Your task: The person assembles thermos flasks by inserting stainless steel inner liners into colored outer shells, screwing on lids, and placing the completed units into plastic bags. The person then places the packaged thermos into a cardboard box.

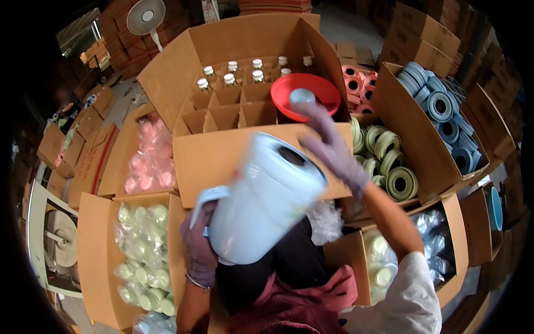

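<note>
My left hand (199, 236), in a greyish-purple glove, grips the handle of a light blue vacuum jug (261, 200). The jug leans over my lap, its top with a dark round opening turned up to the right, and is slightly blurred. My right hand (335, 149), gloved the same way, is raised beyond the jug with fingers apart. Its fingertips are close to a small light blue cup-shaped part (302, 97) at a red bowl (328, 92); whether they touch it is unclear. The bowl rests on a divided carton (261, 150).
Bottles with white caps (229, 79) stand in the carton's far cells. Boxes on the left hold wrapped pink parts (149, 153) and pale green lids (142, 261). To the right are green rings (401, 182), pink rings (354, 85) and blue rings (440, 107).
</note>
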Demonstrator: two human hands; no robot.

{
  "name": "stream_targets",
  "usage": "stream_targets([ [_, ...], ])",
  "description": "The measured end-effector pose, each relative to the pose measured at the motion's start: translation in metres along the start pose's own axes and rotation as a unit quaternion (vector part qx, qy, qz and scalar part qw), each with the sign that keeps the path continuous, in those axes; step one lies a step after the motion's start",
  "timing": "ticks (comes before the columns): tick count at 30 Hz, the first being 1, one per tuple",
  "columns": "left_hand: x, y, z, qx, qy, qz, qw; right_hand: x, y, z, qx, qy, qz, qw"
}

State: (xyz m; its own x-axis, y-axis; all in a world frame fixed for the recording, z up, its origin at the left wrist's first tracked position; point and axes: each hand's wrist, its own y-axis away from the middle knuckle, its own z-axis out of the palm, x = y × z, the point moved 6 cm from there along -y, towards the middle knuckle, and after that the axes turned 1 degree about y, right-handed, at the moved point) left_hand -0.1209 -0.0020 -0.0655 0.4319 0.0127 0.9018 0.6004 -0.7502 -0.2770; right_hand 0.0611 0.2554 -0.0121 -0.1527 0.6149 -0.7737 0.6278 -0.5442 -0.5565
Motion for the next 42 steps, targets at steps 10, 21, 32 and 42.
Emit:
stream_targets([
  [10, -0.027, -0.088, 0.08, -0.053, 0.724, -0.122, 0.677, 0.147, -0.126, -0.038, -0.039, 0.37, 0.098, 0.923],
  [21, 0.013, -0.062, 0.134, -0.031, 0.616, -0.076, 0.783, -0.017, 0.066, 0.041, 0.148, 0.075, 0.054, 0.985],
  [32, 0.004, -0.038, 0.135, -0.015, 0.703, -0.185, 0.686, -0.031, 0.099, 0.062, 0.142, 0.326, -0.123, 0.926],
  [42, -0.054, -0.043, -0.031, 0.02, 0.346, -0.059, 0.936, 0.104, -0.067, -0.041, -0.013, 0.502, 0.002, 0.865],
])
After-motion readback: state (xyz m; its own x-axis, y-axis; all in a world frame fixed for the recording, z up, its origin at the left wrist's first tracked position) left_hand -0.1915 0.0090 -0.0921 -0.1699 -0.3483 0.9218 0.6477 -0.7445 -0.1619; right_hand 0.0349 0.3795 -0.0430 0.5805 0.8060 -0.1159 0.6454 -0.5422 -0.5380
